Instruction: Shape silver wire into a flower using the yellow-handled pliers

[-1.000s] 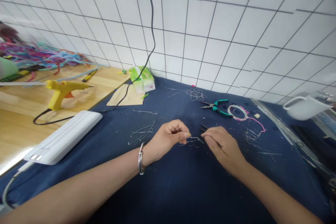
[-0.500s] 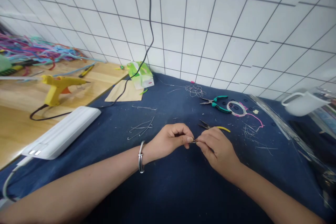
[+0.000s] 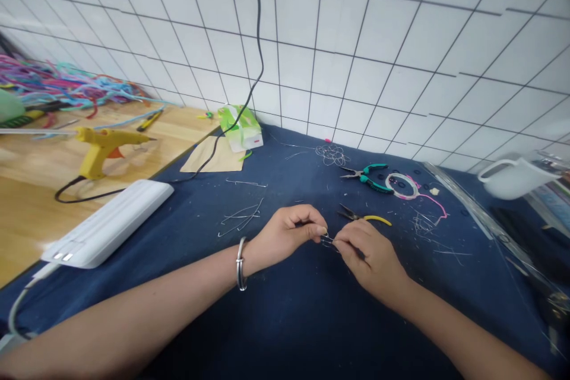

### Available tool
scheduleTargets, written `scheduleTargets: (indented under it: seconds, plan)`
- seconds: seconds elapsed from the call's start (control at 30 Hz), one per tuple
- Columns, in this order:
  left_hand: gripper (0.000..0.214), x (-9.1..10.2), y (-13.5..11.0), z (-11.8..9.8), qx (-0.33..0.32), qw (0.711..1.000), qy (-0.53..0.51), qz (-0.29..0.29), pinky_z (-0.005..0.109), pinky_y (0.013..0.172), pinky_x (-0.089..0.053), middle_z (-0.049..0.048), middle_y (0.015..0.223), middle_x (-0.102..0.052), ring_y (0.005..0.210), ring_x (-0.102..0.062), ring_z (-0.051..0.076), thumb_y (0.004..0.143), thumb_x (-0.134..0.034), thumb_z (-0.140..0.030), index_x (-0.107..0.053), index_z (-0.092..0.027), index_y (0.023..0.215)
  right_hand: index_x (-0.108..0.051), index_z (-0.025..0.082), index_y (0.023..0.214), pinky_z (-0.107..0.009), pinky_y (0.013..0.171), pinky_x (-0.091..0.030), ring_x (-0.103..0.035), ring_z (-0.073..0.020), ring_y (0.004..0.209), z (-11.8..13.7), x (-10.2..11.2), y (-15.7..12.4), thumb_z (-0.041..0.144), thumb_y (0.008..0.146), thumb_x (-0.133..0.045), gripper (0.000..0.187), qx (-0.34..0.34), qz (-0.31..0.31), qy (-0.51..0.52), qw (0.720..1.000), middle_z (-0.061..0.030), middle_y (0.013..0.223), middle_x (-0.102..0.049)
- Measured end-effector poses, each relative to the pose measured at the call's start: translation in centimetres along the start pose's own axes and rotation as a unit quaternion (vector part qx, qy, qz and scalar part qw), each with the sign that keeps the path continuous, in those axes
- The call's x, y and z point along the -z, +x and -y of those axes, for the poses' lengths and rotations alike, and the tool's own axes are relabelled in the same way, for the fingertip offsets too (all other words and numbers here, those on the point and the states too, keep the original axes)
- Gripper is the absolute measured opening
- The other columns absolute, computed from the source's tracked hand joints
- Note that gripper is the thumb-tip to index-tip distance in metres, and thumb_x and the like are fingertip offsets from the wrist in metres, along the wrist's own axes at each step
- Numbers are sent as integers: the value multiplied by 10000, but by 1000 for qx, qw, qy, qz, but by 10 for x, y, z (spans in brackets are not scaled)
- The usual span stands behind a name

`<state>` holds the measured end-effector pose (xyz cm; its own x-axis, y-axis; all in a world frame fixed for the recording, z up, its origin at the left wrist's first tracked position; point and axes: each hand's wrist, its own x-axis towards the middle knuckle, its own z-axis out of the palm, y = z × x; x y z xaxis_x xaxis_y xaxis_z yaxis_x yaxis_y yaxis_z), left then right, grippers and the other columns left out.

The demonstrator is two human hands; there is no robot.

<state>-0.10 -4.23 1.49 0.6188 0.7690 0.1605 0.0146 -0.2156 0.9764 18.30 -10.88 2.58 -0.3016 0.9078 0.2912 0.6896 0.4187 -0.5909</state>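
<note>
Between my two hands a thin piece of bent wire [image 3: 328, 240] shows, partly hidden by the fingertips. My left hand [image 3: 291, 231], with a silver bangle at the wrist, pinches its left end between thumb and forefinger. From the other side, my right hand [image 3: 369, 252] pinches it too. Just behind the right hand lie yellow-handled pliers [image 3: 363, 217]. Several bent wire pieces [image 3: 240, 218] rest on the dark blue cloth [image 3: 276, 320] left of my hands, with another hooked wire [image 3: 246, 183] farther back.
Teal-handled pliers [image 3: 367, 177], a ring-shaped spool [image 3: 401, 185] and tangled wire [image 3: 332, 155] lie toward the wall. At left are a white power bank [image 3: 109, 222] and a yellow glue gun [image 3: 104, 145]. A white mug [image 3: 512, 179] stands far right. A black cable [image 3: 259, 41] hangs down.
The fingertips have drawn slightly apart, and more of the wire shows between them. Both hands stay in nearly the same place; the view has shifted slightly.
</note>
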Motion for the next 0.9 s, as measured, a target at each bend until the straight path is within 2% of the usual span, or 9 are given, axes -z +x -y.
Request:
scheduleTargets:
  seconds: [0.13,0.23,0.33,0.5,0.67,0.8,0.9]
  plan:
    - [147,-1,1,2,13,998,-62,-27,229,611,-455,8,724,-583,627,-552,94,787,-573,-234,-569,-134,894,-580,195,764,-230,616,-391,-502,-106,664,6,2,2,232,838,-454,150,-118,92,107,983,14,700,-549]
    - [172,-2,0,3,26,994,-102,-2,232,597,-467,17,771,-586,619,-556,90,810,-537,-241,-547,-142,950,-587,192,761,-218,587,-375,-488,-100,635,9,1,3,246,822,-473,140,-159,114,141,971,22,677,-536]
    - [154,-3,-2,4,26,997,-79,2,206,557,-447,18,767,-588,587,-539,75,820,-518,-237,-551,-141,936,-593,184,753,-211,566,-354,-458,-91,611,12,-3,1,236,798,-503,113,-161,96,144,972,26,668,-515]
    - [108,-9,-8,3,-10,1000,-11,1,193,539,-433,1,734,-571,554,-523,63,810,-525,-218,-571,-149,879,-593,184,789,-202,535,-337,-428,-83,577,20,-10,-5,287,795,-521,126,-179,53,175,967,33,655,-501]
    - [172,-16,-13,1,5,997,-75,35,205,543,-448,14,814,-573,565,-538,67,799,-535,-226,-519,-157,955,-591,189,738,-206,551,-333,-417,-88,589,27,-14,-16,298,821,-488,172,-185,-15,163,969,35,631,-484]
    - [172,-18,-15,1,31,989,-121,82,239,654,-467,27,859,-570,690,-573,97,783,-560,-234,-525,-145,926,-572,191,723,-211,538,-342,-434,-91,577,25,-21,-33,335,823,-487,195,-237,-88,169,953,31,641,-508]
    - [142,-21,-19,2,49,988,-107,96,237,639,-456,16,798,-571,668,-573,98,810,-519,-260,-540,-138,881,-569,188,731,-213,534,-357,-451,-94,571,23,-27,-47,361,827,-475,220,-259,-111,189,941,23,651,-528]
